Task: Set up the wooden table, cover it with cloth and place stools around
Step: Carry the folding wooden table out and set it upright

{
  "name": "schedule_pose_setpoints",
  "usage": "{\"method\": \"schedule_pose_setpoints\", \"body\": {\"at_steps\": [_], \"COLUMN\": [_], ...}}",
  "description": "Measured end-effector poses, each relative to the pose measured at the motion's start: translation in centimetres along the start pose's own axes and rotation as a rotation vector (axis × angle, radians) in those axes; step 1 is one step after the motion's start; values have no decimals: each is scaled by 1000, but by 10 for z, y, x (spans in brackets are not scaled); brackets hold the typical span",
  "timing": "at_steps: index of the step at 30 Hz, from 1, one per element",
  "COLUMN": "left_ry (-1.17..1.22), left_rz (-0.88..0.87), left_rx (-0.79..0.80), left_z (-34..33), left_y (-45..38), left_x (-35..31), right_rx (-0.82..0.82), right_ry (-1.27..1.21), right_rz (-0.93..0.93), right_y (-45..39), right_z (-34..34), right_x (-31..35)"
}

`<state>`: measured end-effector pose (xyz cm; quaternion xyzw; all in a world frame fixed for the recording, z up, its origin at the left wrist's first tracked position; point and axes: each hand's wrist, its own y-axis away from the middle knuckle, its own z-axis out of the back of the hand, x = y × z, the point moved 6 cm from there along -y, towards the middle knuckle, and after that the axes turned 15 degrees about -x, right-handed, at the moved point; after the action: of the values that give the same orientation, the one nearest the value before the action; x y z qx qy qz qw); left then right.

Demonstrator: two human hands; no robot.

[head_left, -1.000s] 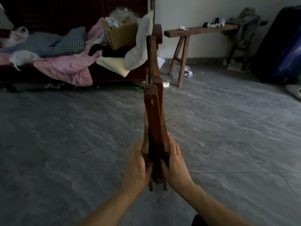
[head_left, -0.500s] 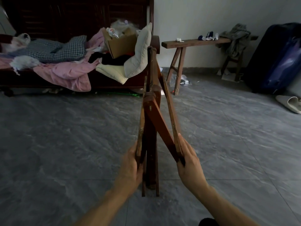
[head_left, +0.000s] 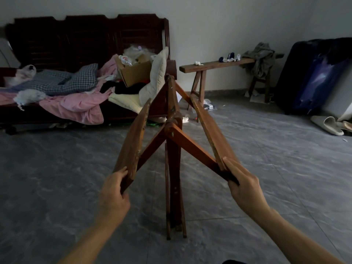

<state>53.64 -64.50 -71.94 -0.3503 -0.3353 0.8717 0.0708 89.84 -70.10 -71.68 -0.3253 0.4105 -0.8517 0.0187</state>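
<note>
Table frame point(head_left: 172, 130) splayed, floor point(head_left: 57, 178) around

The folding wooden table frame point(head_left: 174, 149) is standing upright on the grey tile floor, worn reddish-brown wood, half unfolded; two flat side panels splay out left and right from a central post, braced by diagonal struts that meet at a joint near the middle. Its narrow feet touch the floor close together; the far end rises toward the sofa.
</note>
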Motion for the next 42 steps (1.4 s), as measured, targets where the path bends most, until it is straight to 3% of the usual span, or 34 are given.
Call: {"method": "schedule_pose_setpoints", "body": {"at_steps": [4,14,23,33,42], "left_ry": [8,-82,-207,-229,-242], "left_rz": [-165,-191,-376,-398,-473], "left_rx": [-9,-47,40,98,106], "left_z": [23,87,131,139,145], "left_y": [-13,-63,-121,-137,-146], "left_x": [-3,-11,-43,-66,-93], "right_rx": [0,98,130,167,175], "right_ry": [-13,69,121,130,151], "right_rz": [42,129,178,258,439], "right_y": [-8,-50,-82,-116,-166], "right_z": [3,2,9,53,93], "right_x": [6,15,27,52,66]}}
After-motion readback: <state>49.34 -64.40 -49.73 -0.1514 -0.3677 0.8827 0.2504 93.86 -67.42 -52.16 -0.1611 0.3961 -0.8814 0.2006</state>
